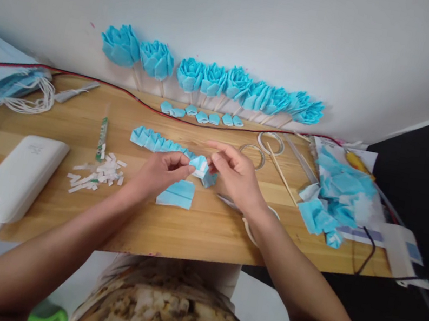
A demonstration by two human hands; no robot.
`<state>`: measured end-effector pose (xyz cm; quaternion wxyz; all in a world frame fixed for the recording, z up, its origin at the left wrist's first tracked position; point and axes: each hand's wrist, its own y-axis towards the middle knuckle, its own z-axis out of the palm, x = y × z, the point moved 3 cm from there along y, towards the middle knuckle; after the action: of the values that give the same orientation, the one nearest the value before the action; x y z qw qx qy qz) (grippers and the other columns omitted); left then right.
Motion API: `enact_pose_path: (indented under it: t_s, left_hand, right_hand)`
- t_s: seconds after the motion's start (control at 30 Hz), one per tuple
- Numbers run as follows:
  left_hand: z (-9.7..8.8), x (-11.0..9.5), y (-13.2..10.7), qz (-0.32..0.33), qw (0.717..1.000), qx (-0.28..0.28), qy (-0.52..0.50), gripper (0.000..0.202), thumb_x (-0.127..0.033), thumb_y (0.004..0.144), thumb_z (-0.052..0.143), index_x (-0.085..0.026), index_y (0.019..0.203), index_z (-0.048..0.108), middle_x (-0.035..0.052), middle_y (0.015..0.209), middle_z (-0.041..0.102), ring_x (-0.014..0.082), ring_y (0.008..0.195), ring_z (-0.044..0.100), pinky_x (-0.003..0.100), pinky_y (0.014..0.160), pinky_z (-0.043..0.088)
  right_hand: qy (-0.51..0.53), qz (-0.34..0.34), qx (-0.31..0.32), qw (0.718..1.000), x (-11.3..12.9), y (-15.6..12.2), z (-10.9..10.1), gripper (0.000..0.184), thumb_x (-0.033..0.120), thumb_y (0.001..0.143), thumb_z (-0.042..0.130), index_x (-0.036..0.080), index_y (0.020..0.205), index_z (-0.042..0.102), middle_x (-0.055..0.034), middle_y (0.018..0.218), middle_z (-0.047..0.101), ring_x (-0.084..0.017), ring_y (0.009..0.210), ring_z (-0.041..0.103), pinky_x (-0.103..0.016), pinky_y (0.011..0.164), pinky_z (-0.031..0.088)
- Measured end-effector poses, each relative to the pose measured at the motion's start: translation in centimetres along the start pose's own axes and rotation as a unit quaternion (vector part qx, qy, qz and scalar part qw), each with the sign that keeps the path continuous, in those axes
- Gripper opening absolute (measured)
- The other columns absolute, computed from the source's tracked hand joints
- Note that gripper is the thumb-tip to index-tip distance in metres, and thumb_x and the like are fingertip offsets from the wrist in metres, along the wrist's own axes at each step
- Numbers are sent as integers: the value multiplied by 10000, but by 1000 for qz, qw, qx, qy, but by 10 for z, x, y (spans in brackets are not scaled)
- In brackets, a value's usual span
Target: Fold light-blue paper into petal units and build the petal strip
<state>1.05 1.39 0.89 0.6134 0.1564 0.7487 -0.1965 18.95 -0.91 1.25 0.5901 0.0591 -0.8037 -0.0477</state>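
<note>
My left hand [158, 173] pinches a small folded blue paper petal [199, 164] between thumb and index finger. A white strip shows on the petal's face. My right hand [234, 177] is closed in a pinch at the petal's right edge; what sits between its fingertips is too small to make out. Just behind and below the petal are more blue folds [208, 180], partly hidden. Behind my hands, a row of overlapping folded blue petals [156, 141] lies on the wooden table [201, 238]. A flat creased blue sheet [176, 193] rests below my left fingers.
Several blue paper flowers [214, 79] on sticks lean on the wall, with small folded pieces [202, 118] before them. White paper scraps [99, 177] and a power bank [16, 179] are left. Right are tape rolls [270, 143], a stick [282, 174] and blue paper [342, 184].
</note>
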Motion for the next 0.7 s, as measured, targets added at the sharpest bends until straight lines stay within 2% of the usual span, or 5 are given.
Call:
enact_pose_path:
  t_s: [0.1,0.23,0.37,0.6,0.7]
  left_hand:
    - [-3,2,0,-7,1000,-22,-19,279,-430,768,642,-182,673,559,-47,566,458,85,527,383,232,517,305]
    - [-5,4,1,-10,998,-40,-46,281,-420,750,679,-176,651,580,-34,579,503,86,540,410,233,533,340]
    - [-3,4,1,-26,996,-42,-68,280,-413,743,701,-169,643,609,-14,606,562,89,550,441,233,540,372]
    - [0,4,0,-39,993,-29,-105,238,-379,725,735,-161,659,667,2,643,633,86,552,458,229,537,394]
    - [1,4,1,-47,992,-23,-111,221,-364,720,734,-156,662,686,6,650,647,84,554,465,227,544,402]
  right_hand:
    - [-121,-36,-28,992,6,-23,-24,328,332,980,522,240,1280,616,-44,998,748,-177,910,711,-344,797,573]
    - [-389,-118,-7,913,3,-73,-46,313,324,940,604,247,1242,636,-84,1077,728,-284,1022,668,-485,848,555]
    - [-446,-150,10,882,-23,-107,-50,301,279,926,610,267,1225,642,-90,1056,723,-294,943,672,-486,763,578]
    - [-479,-206,-82,849,-38,-89,-85,302,198,934,565,312,1197,661,-85,933,735,-319,838,673,-517,673,552]
    - [-402,-162,-73,898,-18,-66,-81,250,262,950,580,287,1178,679,-83,1077,734,-300,998,680,-509,823,556]
